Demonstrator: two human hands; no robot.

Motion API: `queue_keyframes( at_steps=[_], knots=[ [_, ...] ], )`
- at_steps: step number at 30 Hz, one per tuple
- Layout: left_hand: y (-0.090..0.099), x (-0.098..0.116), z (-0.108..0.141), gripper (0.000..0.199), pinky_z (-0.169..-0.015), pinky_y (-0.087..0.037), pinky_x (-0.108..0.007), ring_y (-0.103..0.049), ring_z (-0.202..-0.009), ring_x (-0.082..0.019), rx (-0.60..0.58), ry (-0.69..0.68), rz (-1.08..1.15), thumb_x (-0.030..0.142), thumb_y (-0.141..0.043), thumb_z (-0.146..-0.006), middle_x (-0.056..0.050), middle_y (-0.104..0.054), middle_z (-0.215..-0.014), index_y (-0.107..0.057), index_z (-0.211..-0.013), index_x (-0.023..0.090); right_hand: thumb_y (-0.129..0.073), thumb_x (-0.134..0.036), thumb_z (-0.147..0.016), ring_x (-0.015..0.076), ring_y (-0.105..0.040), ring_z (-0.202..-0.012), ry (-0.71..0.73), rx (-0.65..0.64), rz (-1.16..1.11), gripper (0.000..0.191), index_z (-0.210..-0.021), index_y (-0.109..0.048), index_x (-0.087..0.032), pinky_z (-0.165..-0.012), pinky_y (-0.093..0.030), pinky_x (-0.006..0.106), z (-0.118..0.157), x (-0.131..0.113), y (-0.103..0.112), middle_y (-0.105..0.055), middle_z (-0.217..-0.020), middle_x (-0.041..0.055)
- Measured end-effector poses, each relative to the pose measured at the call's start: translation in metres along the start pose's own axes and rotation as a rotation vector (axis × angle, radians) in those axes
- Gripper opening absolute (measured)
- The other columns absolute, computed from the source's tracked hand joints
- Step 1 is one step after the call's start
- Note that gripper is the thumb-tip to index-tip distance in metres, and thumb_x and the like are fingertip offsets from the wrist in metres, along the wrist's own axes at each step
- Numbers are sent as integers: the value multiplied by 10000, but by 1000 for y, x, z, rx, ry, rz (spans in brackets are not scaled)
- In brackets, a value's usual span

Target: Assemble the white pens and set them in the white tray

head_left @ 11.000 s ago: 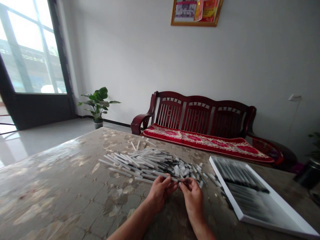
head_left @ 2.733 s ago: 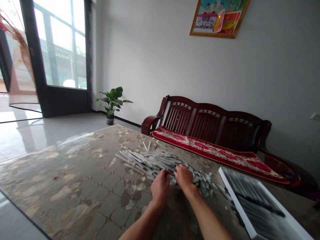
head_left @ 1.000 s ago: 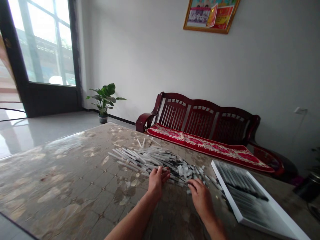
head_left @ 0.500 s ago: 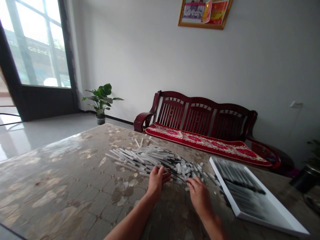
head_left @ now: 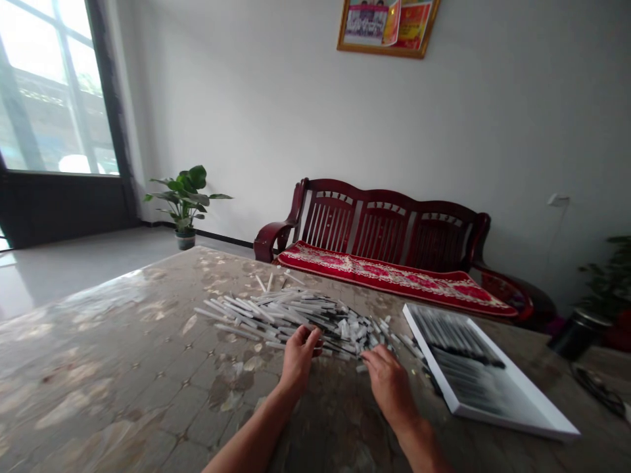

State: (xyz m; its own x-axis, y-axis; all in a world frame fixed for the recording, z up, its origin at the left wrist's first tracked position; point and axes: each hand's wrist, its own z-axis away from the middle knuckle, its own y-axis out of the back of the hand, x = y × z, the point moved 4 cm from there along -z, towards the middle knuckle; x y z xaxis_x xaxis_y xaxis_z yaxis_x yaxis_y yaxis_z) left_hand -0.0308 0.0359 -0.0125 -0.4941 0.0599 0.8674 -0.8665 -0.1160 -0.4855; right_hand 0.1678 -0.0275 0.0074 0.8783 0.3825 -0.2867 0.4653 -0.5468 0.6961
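Observation:
A loose heap of thin white sticks with dark ends (head_left: 290, 316), possibly pen parts, lies on the table, the dark ends and white caps bunched towards the right. My left hand (head_left: 298, 358) rests at the heap's near edge, fingers curled against the sticks; whether it holds one is hidden. My right hand (head_left: 387, 384) lies a little further right, fingers apart and tips at the heap's near edge, holding nothing. To its right is a white-rimmed tray (head_left: 473, 374) with rows of dark and white sticks.
The heap lies on a glass-topped, marble-patterned table (head_left: 123, 368). Behind the table stands a dark red wooden bench (head_left: 384, 223) with a red cushion. A potted plant (head_left: 185, 210) is on the floor at left, and a black pot (head_left: 576, 335) and cable (head_left: 599, 391) are at right.
Both hands have drawn back from the heap's middle to its near edge and moved apart since earlier. My view has swung slightly right.

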Motion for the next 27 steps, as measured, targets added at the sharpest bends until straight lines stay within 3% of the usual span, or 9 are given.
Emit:
queue_keyframes(
  at_steps=[4,7,10,14,17,21,24,27],
  knots=[
    [-6,-9,5,513,-521,-480,-196,-588,-535,-96,-72,104,-21,548,-876,-449,45,-605,-545,-578,-630,172,-543,-175,-860,195,-682,-794,-107,-18,-229,212,-899,-741,-240,-737,-520,281,-2,-6,-8,-709,-839,45],
    [-15,-17,15,519,-520,-483,-195,-590,-532,-100,-198,190,-50,530,-900,-433,31,-618,-536,-578,-616,167,-666,-312,-807,188,-670,-716,-324,-3,-490,105,-813,-713,-219,-675,-522,268,-3,-8,-19,-714,-765,28],
    [-22,-19,26,481,-536,-504,-194,-611,-552,-103,-317,285,3,482,-913,-482,16,-643,-567,-604,-654,156,-771,-486,-696,151,-583,-555,-513,-20,-759,319,-704,-631,-200,-534,-469,240,-2,-8,-32,-640,-609,-14],
    [-26,-19,31,351,-555,-529,-180,-634,-549,-96,-373,377,66,354,-888,-626,-9,-681,-605,-610,-685,147,-742,-630,-675,142,-552,-519,-582,-110,-914,458,-732,-604,-196,-474,-418,226,1,-2,-39,-600,-574,-27],
    [-24,-18,26,244,-569,-553,-178,-674,-578,-108,-290,402,105,254,-815,-746,-20,-697,-631,-595,-711,155,-550,-589,-853,206,-663,-702,-527,-78,-704,417,-895,-675,-193,-578,-505,273,1,18,-22,-701,-765,47],
    [-19,-16,19,194,-553,-565,-172,-683,-563,-102,-190,422,163,150,-711,-839,-5,-683,-618,-565,-712,161,-447,-250,-872,257,-660,-1053,-437,98,-76,318,-1051,-702,-184,-915,-501,363,1,62,17,-721,-1071,130],
    [-17,-15,16,172,-537,-572,-178,-685,-555,-104,-171,444,188,118,-652,-877,-3,-681,-610,-563,-736,160,-367,-77,-817,253,-668,-1073,-508,37,160,462,-1158,-672,-141,-921,-485,347,9,94,29,-718,-1120,157],
    [-16,-15,16,144,-524,-570,-177,-689,-551,-107,-164,452,201,114,-649,-879,-2,-687,-618,-568,-769,160,-367,-21,-782,262,-692,-1025,-594,-70,292,537,-1240,-628,-123,-839,-491,331,19,117,34,-718,-1139,170]
  ],
)
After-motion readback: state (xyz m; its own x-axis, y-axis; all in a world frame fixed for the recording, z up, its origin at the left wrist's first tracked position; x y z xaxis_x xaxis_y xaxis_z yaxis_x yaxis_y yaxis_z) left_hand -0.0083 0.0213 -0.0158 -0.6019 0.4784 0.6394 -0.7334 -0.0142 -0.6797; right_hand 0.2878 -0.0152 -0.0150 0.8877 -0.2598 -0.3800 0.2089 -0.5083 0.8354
